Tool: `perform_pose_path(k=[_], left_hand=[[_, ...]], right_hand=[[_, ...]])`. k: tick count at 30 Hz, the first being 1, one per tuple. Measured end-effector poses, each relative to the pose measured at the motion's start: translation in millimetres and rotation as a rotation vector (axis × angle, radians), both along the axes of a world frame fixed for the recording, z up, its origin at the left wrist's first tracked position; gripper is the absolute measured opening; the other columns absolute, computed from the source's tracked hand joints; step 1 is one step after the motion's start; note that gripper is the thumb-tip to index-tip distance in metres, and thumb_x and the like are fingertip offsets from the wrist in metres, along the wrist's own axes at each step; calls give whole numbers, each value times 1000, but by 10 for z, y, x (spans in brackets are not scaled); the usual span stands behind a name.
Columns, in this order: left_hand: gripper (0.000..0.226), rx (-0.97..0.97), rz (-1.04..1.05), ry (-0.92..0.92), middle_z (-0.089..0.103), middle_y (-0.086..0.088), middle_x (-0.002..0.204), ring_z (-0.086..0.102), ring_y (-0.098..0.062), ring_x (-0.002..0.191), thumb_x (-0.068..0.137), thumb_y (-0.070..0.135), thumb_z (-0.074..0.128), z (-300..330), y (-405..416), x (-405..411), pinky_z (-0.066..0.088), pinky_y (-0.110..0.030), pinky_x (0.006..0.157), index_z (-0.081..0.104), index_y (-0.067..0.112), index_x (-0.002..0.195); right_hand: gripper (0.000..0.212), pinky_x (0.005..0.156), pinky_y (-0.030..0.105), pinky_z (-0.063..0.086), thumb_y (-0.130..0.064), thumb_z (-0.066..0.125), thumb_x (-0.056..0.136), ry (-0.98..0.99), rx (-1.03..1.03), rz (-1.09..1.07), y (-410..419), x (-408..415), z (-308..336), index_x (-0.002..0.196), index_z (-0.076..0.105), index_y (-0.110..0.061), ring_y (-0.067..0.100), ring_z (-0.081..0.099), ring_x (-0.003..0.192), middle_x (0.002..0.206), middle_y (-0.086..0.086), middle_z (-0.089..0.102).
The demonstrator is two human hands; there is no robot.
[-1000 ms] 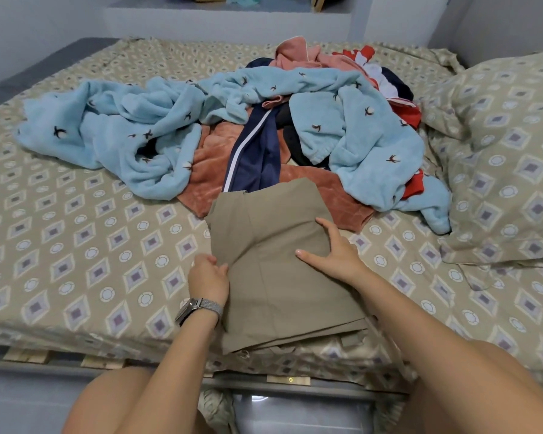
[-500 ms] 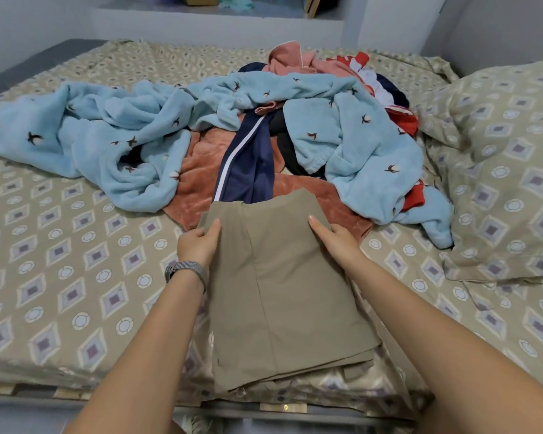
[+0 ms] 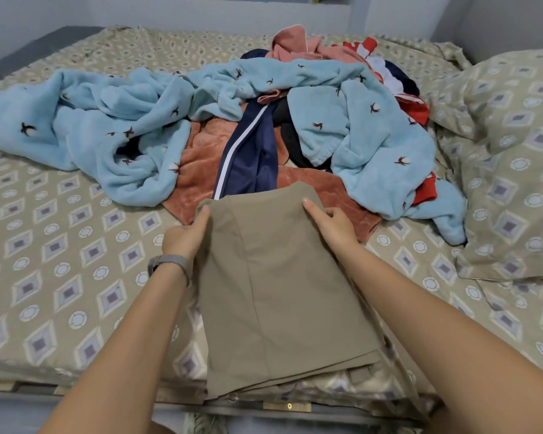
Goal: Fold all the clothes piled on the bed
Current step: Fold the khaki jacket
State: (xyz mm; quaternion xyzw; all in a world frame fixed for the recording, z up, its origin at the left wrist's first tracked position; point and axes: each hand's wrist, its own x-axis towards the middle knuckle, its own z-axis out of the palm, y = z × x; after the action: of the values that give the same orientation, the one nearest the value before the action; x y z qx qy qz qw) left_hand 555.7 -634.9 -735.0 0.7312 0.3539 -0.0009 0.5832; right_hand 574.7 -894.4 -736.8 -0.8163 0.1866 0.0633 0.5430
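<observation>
The flat khaki cotton garment [image 3: 282,292], already folded into a long panel, lies at the near edge of the bed [image 3: 60,252], at 6 o'clock from the unfolded pile of clothes [image 3: 264,120]. The left hand [image 3: 185,236] grasps its far left corner, and the right hand [image 3: 333,220] pinches the far right corner with curled fingers. To fold well, I think both corners should rise together, come toward the near hem, and meet it edge to edge. The fluffy light blue robe [image 3: 107,120] waits at 11 o'clock.
</observation>
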Motion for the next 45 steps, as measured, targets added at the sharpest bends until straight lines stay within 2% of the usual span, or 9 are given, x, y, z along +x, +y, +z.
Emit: perform_pose_path(k=[3, 7, 15, 18, 23, 29, 36, 41, 45], left_hand=[[70, -6, 7, -12, 65, -3, 105, 62, -25, 98, 58, 73, 69, 64, 50, 149, 51, -39, 94, 62, 12, 92], [43, 205, -15, -8, 56, -7, 73, 54, -25, 86, 88, 43, 62, 47, -32, 247, 43, -28, 79, 60, 3, 70], [39, 197, 163, 37, 61, -11, 87, 59, -29, 91, 92, 37, 57, -126, -50, 112, 44, -25, 78, 68, 0, 91], [38, 160, 17, 61, 56, -5, 73, 54, -27, 81, 90, 46, 57, -66, -85, -29, 43, -27, 61, 58, 11, 73], [73, 149, -367, 218, 66, -10, 102, 64, -28, 90, 75, 69, 63, 89, -81, -524, 51, -30, 73, 63, 4, 108], [31, -103, -793, 426, 70, 1, 96, 66, -14, 83, 82, 30, 74, 178, -153, -1264, 55, -22, 64, 62, 15, 107], [31, 282, -622, 373, 68, -12, 86, 65, -28, 78, 88, 27, 69, -26, -30, -1514, 57, -37, 75, 64, -2, 98], [29, 439, -464, 245, 57, 0, 67, 58, -18, 68, 86, 32, 69, 137, -237, -1563, 42, -25, 64, 58, 13, 67], [67, 154, -200, 98, 63, -3, 116, 60, -26, 110, 77, 53, 72, 163, -349, -1426, 45, -31, 98, 57, 7, 123]], right_hand=[[67, 69, 29, 48, -78, 60, 70, 29, 21, 10, 35, 161, 60, 76, 62, -12, 19, 63, 79, 81, -3, 66], [85, 95, 39, 48, -75, 61, 71, 107, -42, -74, 147, 342, 48, 122, 59, -7, 29, 61, 107, 119, 5, 62], [55, 78, 30, 41, -57, 54, 90, 25, -140, -105, 147, 388, -155, 108, 69, -8, 31, 61, 105, 111, 10, 68], [69, 89, 33, 46, -67, 53, 85, 65, -141, -50, 114, 242, -81, 119, 64, -8, 30, 60, 109, 118, 9, 66], [68, 89, 29, 48, -72, 66, 70, 178, -139, 175, -173, -481, 127, 111, 65, -19, 20, 63, 99, 112, -4, 65], [70, 88, 32, 54, -69, 75, 63, 295, -56, 238, -451, -1223, 93, 113, 67, -21, 16, 67, 95, 108, -2, 70], [66, 84, 26, 46, -55, 75, 75, 217, -169, 197, -306, -1564, 6, 120, 62, -9, 24, 62, 109, 119, 6, 66], [67, 89, 28, 46, -60, 70, 77, 200, -167, 225, -263, -1606, 69, 125, 59, -14, 24, 60, 114, 124, 3, 64], [68, 82, 27, 44, -63, 68, 77, 99, -163, 79, -346, -1401, 198, 117, 60, -9, 20, 60, 102, 110, 1, 64]])
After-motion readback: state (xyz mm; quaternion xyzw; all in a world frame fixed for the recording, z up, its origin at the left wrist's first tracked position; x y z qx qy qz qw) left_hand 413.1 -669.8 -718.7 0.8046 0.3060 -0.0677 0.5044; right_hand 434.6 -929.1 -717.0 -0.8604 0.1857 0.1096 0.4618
